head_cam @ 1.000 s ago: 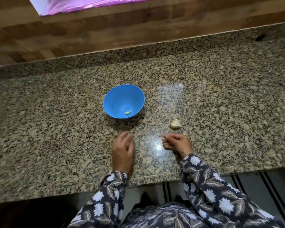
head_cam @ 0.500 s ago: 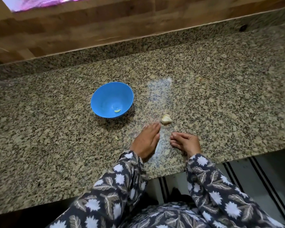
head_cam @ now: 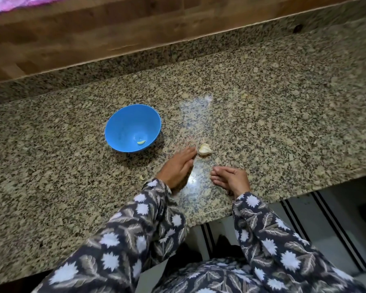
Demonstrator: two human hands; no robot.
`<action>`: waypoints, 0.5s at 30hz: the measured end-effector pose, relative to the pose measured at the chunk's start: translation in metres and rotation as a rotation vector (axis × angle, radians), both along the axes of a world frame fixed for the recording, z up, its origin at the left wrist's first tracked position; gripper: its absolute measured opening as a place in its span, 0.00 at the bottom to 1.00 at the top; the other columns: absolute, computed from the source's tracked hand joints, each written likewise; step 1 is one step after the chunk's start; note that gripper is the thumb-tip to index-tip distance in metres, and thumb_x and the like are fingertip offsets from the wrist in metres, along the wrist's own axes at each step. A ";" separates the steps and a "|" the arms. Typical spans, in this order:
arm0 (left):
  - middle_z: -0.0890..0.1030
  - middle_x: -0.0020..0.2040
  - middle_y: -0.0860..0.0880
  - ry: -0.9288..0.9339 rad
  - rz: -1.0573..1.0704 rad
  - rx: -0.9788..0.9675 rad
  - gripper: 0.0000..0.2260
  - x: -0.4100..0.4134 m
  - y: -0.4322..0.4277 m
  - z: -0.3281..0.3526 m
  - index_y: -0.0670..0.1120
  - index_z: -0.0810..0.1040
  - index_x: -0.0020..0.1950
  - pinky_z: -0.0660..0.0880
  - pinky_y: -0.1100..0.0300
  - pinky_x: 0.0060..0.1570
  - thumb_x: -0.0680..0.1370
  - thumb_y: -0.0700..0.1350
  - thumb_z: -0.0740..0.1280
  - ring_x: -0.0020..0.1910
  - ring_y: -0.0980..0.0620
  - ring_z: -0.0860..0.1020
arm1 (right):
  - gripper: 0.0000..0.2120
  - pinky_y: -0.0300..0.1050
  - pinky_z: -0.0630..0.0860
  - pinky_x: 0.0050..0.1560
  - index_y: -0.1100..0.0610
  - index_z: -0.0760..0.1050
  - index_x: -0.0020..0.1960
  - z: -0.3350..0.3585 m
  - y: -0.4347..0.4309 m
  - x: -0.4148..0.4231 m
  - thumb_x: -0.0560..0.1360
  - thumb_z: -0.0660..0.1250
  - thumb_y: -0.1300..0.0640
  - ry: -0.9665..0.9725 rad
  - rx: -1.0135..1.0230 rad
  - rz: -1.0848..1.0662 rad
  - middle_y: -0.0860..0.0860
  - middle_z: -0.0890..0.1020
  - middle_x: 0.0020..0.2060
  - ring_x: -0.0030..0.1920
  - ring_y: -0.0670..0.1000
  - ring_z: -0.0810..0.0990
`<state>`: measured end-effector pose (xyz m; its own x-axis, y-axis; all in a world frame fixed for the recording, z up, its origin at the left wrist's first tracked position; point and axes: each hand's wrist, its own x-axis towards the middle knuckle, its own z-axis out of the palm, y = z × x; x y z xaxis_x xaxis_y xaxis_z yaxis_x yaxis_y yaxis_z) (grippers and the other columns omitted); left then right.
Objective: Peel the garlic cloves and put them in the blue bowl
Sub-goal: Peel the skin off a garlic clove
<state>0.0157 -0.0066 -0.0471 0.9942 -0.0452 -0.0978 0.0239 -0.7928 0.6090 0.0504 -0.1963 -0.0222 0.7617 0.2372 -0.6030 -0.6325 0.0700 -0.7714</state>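
A blue bowl [head_cam: 133, 127] stands on the granite counter [head_cam: 262, 102] with one small peeled clove [head_cam: 141, 142] lying in its bottom. To its right lies a pale unpeeled garlic piece [head_cam: 205, 149]. My left hand [head_cam: 176, 169] lies stretched out flat, fingers straight, with its fingertips right beside the garlic on its left; contact is unclear. My right hand [head_cam: 230, 178] rests on the counter below and right of the garlic, fingers loosely curled, and I see nothing in it.
A small scrap of garlic skin [head_cam: 142, 177] lies left of my left wrist. A wooden wall [head_cam: 93, 39] rises behind the counter's raised granite back edge. The counter's front edge runs just under my wrists, with striped floor below on the right.
My left hand has reached forward and to the right, from near the front edge up to the garlic piece. My right hand has stayed put. The view has shifted.
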 end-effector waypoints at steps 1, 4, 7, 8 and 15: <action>0.58 0.76 0.50 0.006 -0.035 0.010 0.20 -0.013 -0.003 -0.002 0.48 0.58 0.75 0.47 0.58 0.74 0.83 0.49 0.51 0.75 0.56 0.53 | 0.10 0.35 0.79 0.32 0.71 0.76 0.53 -0.001 0.001 0.001 0.73 0.66 0.67 0.012 -0.009 -0.002 0.63 0.80 0.43 0.26 0.46 0.81; 0.59 0.75 0.51 0.010 -0.145 0.043 0.22 -0.045 -0.015 -0.003 0.49 0.60 0.75 0.49 0.60 0.73 0.82 0.54 0.51 0.74 0.56 0.56 | 0.09 0.36 0.79 0.33 0.71 0.76 0.52 -0.003 0.003 0.004 0.74 0.66 0.67 0.038 -0.032 -0.005 0.63 0.80 0.43 0.26 0.46 0.81; 0.71 0.69 0.44 -0.166 -0.185 0.149 0.18 -0.064 -0.018 0.000 0.43 0.71 0.69 0.64 0.57 0.68 0.79 0.44 0.63 0.68 0.47 0.70 | 0.09 0.36 0.79 0.32 0.70 0.76 0.52 -0.005 0.005 0.005 0.75 0.65 0.67 0.053 -0.049 -0.014 0.63 0.80 0.43 0.26 0.46 0.81; 0.74 0.66 0.42 -0.223 -0.183 0.189 0.18 -0.070 -0.016 0.001 0.41 0.74 0.66 0.70 0.54 0.64 0.77 0.40 0.66 0.64 0.45 0.74 | 0.09 0.36 0.79 0.32 0.71 0.76 0.52 -0.005 0.005 0.005 0.75 0.65 0.67 0.052 -0.057 -0.018 0.63 0.80 0.43 0.26 0.46 0.81; 0.82 0.53 0.42 -0.310 -0.123 0.388 0.24 -0.113 0.007 0.008 0.40 0.81 0.56 0.76 0.56 0.52 0.61 0.32 0.78 0.50 0.45 0.82 | 0.07 0.35 0.78 0.31 0.69 0.78 0.49 -0.005 0.011 0.002 0.74 0.65 0.67 0.003 -0.156 -0.075 0.61 0.82 0.41 0.25 0.45 0.80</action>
